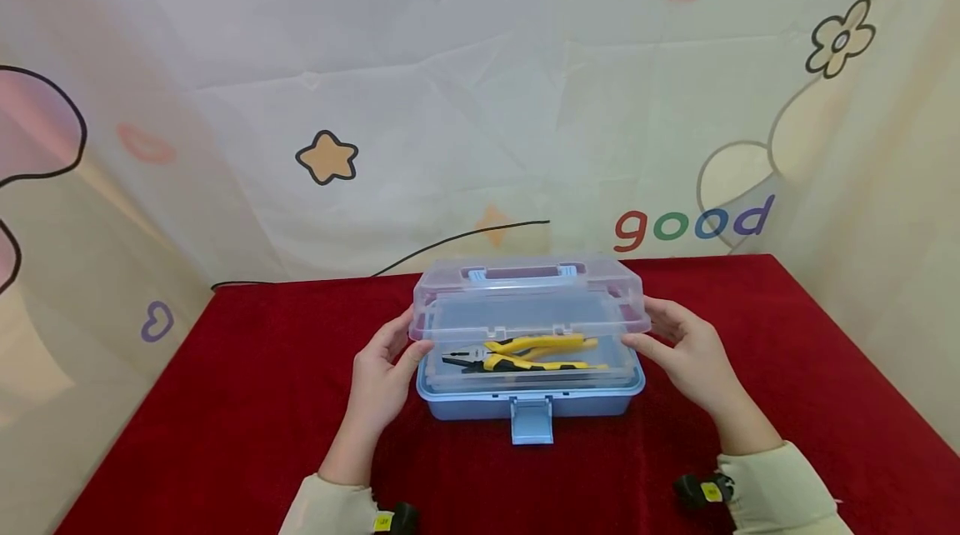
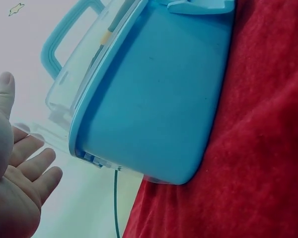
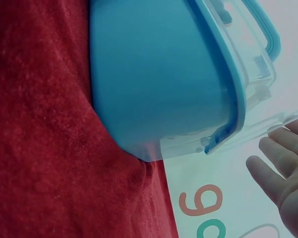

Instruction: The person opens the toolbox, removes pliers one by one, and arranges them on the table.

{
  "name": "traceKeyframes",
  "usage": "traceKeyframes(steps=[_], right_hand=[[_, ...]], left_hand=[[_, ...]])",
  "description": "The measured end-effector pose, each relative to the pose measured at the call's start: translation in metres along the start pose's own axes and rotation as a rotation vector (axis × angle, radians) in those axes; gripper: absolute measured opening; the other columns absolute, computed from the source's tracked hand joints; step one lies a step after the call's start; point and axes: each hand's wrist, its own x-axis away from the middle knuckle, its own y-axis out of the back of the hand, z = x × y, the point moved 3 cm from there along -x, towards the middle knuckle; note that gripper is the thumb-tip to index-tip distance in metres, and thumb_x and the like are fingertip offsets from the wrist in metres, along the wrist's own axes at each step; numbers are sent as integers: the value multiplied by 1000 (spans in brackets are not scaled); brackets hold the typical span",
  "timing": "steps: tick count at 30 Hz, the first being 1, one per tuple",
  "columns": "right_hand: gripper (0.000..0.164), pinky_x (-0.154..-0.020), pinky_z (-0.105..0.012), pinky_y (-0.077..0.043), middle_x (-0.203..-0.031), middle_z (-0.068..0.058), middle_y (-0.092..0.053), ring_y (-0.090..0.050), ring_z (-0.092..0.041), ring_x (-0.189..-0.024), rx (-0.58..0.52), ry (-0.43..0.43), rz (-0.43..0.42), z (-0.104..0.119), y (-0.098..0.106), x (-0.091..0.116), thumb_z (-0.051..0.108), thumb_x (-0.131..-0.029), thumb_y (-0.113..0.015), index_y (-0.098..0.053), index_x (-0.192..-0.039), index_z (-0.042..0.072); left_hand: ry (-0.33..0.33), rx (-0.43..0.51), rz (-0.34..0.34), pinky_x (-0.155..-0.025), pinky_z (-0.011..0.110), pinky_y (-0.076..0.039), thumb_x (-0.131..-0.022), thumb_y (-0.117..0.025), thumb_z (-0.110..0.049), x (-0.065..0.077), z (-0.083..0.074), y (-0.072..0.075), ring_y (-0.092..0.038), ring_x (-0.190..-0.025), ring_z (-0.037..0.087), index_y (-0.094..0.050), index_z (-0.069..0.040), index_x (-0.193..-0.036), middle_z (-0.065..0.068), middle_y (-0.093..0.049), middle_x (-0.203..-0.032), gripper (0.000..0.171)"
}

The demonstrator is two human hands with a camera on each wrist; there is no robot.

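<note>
A toolbox with a light blue base point(image 1: 465, 410) stands on the red cloth, its clear lid point(image 1: 450, 285) raised and tilted back. Yellow-and-black pliers point(image 1: 525, 362) lie in the clear tray under the lid's front edge. At the lid's left end is my left hand point(image 1: 378, 377), thumb by the front corner. My right hand point(image 1: 693, 360) is at the opposite end in much the same pose. Both wrist views show fairly straight fingers point(image 2: 32, 161) against the clear plastic, the thumb held apart. The far side of the lid is hidden.
A blue latch point(image 1: 532, 422) hangs down at the base's front. The red cloth point(image 1: 255, 402) covers the table, and a pale printed curtain point(image 1: 420, 118) rises behind its far edge. A blue handle point(image 2: 52, 44) shows above the box in the left wrist view.
</note>
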Motion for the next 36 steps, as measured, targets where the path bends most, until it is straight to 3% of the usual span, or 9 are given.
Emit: traceKeyframes(steps=[12, 16, 20, 27, 36], right_hand=[[53, -80, -7, -46, -123, -18, -63, -63, -31, -107, 26, -17, -21, -1, 1, 2, 26, -88, -66, -51, -134, 6], [52, -77, -4, -45, -118, -18, -66, -65, -2, -98, 30, -19, -52, -1, 3, -1, 26, -86, -68, -55, -131, 4], [50, -75, -2, -44, -113, -20, -67, -53, 20, -87, 26, -4, -68, 0, 4, -8, 25, -85, -69, -58, -127, 0], [47, -74, -4, -46, -110, -19, -69, -55, 18, -85, 19, -7, -80, 1, 5, -16, 27, -85, -69, -61, -124, 1], [43, -71, -4, -47, -106, -20, -70, -55, 20, -79, 25, 20, -103, 0, 8, -24, 25, -85, -69, -63, -120, 0]], left_hand=[[6, -66, 19, -95, 41, -49, -87, -64, -28, -6, -4, 1, -58, -120, 24, -55, -11, -131, 9, -60, -130, 48], [-23, -92, 8, -91, 39, -51, -87, -65, -28, -9, -6, 1, -60, -116, 23, -57, -10, -129, 9, -63, -126, 47], [-40, -99, -22, -88, 37, -53, -85, -67, -28, -12, -7, 3, -64, -111, 22, -60, -10, -125, 8, -66, -121, 45], [-44, -77, -65, -87, 35, -53, -83, -69, -27, -17, -8, 6, -66, -106, 22, -63, -10, -122, 8, -68, -116, 43], [-55, -116, -68, -86, 35, -54, -85, -68, -26, -26, -13, 7, -67, -104, 21, -64, -10, -118, 7, -69, -113, 37]])
